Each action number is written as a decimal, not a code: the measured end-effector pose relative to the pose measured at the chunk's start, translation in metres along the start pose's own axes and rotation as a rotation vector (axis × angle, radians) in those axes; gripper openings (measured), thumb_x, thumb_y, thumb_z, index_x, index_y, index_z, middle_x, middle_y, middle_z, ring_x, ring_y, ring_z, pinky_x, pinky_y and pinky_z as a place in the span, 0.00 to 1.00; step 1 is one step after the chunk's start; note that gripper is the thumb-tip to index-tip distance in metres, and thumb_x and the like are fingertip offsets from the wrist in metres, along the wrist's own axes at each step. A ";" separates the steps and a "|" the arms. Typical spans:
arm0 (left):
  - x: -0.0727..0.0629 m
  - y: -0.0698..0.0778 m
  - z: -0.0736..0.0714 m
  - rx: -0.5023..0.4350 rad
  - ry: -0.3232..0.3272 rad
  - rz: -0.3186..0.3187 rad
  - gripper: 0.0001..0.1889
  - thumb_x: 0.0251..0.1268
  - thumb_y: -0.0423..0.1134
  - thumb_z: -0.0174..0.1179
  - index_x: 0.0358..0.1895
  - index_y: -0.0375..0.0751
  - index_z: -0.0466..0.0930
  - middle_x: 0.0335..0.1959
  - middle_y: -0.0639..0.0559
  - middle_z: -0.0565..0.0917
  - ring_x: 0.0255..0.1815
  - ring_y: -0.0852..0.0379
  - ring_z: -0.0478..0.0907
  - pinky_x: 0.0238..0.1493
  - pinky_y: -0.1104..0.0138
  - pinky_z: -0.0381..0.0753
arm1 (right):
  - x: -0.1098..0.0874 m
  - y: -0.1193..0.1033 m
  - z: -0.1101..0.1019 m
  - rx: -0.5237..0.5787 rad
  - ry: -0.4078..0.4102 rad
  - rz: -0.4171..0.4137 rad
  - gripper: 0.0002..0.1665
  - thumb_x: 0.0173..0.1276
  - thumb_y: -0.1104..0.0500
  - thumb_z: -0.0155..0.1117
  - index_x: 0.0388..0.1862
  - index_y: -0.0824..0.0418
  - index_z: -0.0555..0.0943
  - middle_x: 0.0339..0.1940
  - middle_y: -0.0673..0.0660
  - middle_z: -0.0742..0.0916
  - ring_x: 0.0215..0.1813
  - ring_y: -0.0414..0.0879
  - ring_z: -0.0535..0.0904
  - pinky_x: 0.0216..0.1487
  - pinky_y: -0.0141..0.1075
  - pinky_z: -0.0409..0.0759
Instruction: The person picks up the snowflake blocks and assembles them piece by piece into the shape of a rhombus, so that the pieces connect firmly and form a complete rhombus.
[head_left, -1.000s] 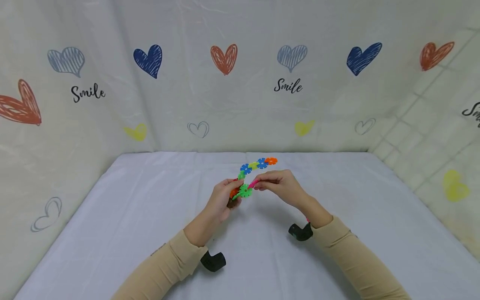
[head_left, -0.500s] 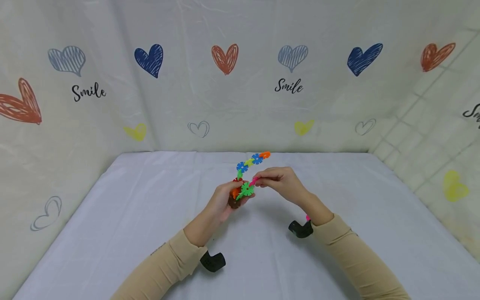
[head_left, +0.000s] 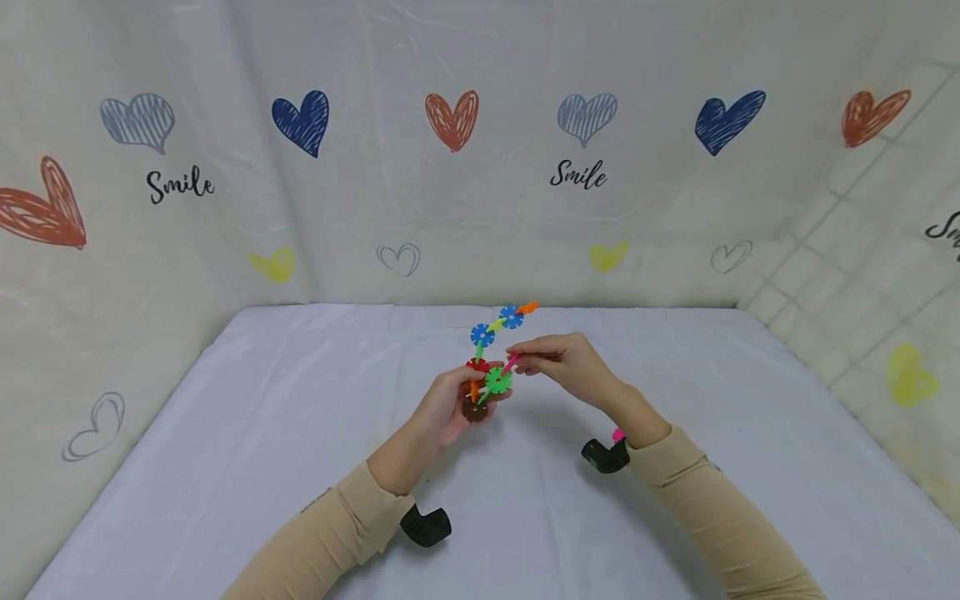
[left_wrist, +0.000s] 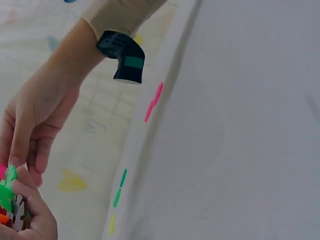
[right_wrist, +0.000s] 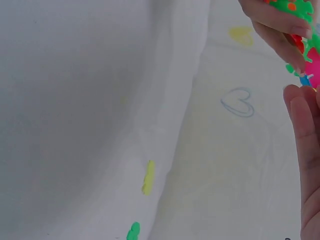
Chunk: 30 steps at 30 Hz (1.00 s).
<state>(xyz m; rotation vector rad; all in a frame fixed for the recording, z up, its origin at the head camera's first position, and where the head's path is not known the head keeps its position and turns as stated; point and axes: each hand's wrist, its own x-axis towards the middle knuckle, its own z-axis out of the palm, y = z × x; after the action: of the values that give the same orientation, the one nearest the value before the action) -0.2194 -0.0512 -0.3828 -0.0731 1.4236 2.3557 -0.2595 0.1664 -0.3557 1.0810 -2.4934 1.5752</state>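
My left hand [head_left: 444,404] holds a bent chain of interlocking snowflake discs between thumb and fingers. From the far end the chain runs from an orange disc [head_left: 528,307] through blue and yellow ones to a red disc [head_left: 477,364], then down to a brown disc [head_left: 475,408]. A green disc [head_left: 498,381] faces up at its near right end. My right hand [head_left: 566,364] pinches a pink disc [head_left: 510,364], its edge right at the green disc's rim. In the right wrist view the same pink disc [right_wrist: 313,67] shows beside the green ones, my right fingertips against it.
A loose pink disc [head_left: 618,434] lies on the white-covered table beside my right wrist, partly behind the black wrist camera [head_left: 604,457]. Loose green [left_wrist: 120,188] and yellow [left_wrist: 112,224] pieces show in the left wrist view. A heart-printed cloth [head_left: 495,217] hangs behind the table.
The chain has turned in my left hand, its far orange end shifting left and slightly up. The brown disc has come into fuller view. My right hand keeps pinching the pink disc, nearly in place.
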 end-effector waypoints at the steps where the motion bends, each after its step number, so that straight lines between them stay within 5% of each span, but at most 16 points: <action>1: 0.000 0.000 0.000 -0.010 0.010 -0.001 0.23 0.76 0.38 0.46 0.68 0.32 0.71 0.54 0.44 0.84 0.43 0.55 0.85 0.37 0.72 0.81 | 0.000 0.000 -0.001 -0.006 -0.004 0.004 0.16 0.70 0.73 0.65 0.56 0.74 0.84 0.44 0.66 0.90 0.44 0.61 0.88 0.48 0.36 0.85; 7: -0.001 0.000 0.000 -0.089 0.052 -0.029 0.23 0.73 0.36 0.47 0.67 0.33 0.71 0.54 0.43 0.81 0.43 0.57 0.81 0.34 0.75 0.80 | -0.004 0.010 -0.015 -0.060 0.003 0.115 0.17 0.73 0.68 0.65 0.59 0.70 0.84 0.50 0.65 0.89 0.48 0.61 0.87 0.51 0.38 0.85; 16: -0.002 0.000 -0.004 -0.118 0.057 -0.036 0.28 0.70 0.37 0.48 0.73 0.34 0.63 0.65 0.41 0.74 0.51 0.53 0.76 0.38 0.74 0.80 | -0.011 0.051 -0.062 -0.142 0.091 0.427 0.24 0.78 0.57 0.62 0.66 0.70 0.79 0.57 0.68 0.86 0.52 0.62 0.85 0.58 0.48 0.81; 23: 0.000 0.000 -0.003 -0.097 -0.043 -0.047 0.30 0.69 0.33 0.43 0.75 0.38 0.67 0.67 0.40 0.74 0.48 0.53 0.81 0.38 0.71 0.80 | -0.012 0.067 -0.076 -0.256 0.032 0.538 0.23 0.75 0.59 0.63 0.63 0.71 0.80 0.45 0.64 0.88 0.42 0.53 0.83 0.47 0.38 0.80; 30: 0.000 -0.001 -0.003 -0.085 -0.033 -0.064 0.26 0.72 0.35 0.44 0.72 0.39 0.68 0.65 0.41 0.75 0.46 0.54 0.83 0.35 0.71 0.81 | -0.003 0.077 -0.080 -0.326 -0.065 0.663 0.24 0.72 0.59 0.66 0.62 0.72 0.78 0.42 0.61 0.87 0.34 0.45 0.80 0.40 0.36 0.79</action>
<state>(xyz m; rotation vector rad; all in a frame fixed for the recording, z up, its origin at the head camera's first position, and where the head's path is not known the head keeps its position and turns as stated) -0.2198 -0.0531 -0.3852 -0.1011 1.2862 2.3539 -0.3267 0.2520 -0.3783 0.2727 -3.2015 1.1343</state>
